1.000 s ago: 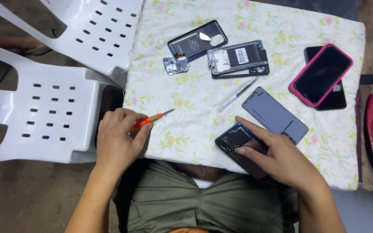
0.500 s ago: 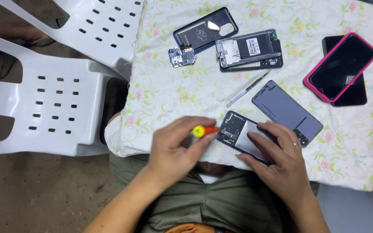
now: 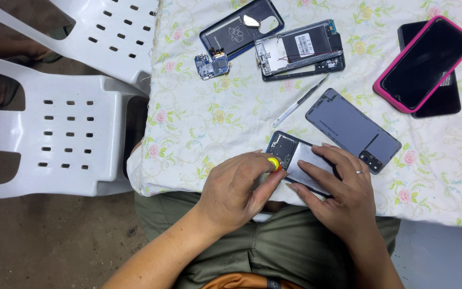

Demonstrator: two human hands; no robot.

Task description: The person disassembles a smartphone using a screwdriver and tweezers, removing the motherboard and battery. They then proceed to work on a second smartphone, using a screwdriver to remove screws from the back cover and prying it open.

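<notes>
Left hand (image 3: 236,187) is pinched narrow around a small screwdriver (image 3: 274,162). Only its yellow cap and a bit of orange handle show between thumb and forefinger; the tip is hidden behind the fingers, so I can't tell exactly where it lands.

Right hand (image 3: 343,190) lies flat, fingers spread, pressing down on the opened phone (image 3: 295,155). It's a hold-down, not a closed grasp. There's a ring on one finger.

The opened phone lies back-up at the near table edge, directly under both hands. Its exposed board end pokes out just beyond the left fingertips, and the screwdriver cap sits right at its near-left corner.

Relative to the grip:
- Grey back cover (image 3: 351,128): just beyond the right hand, beside the phone; can't tell if they touch.
- Metal pry tool (image 3: 299,101): beyond the phone, lying diagonal, near the cover's far corner.
- Second stripped phone frame (image 3: 300,49): well beyond, at the far side.
- Dark back cover (image 3: 240,27) and small blue circuit board (image 3: 212,65): far-left of the grip, board just beside the cover's near corner.
- Pink-cased phone (image 3: 423,61): far-right, stacked on a black phone (image 3: 445,99).

Everything sits on a floral tablecloth (image 3: 199,123). White plastic chairs (image 3: 65,134) are left of the table, well apart from the left hand.
</notes>
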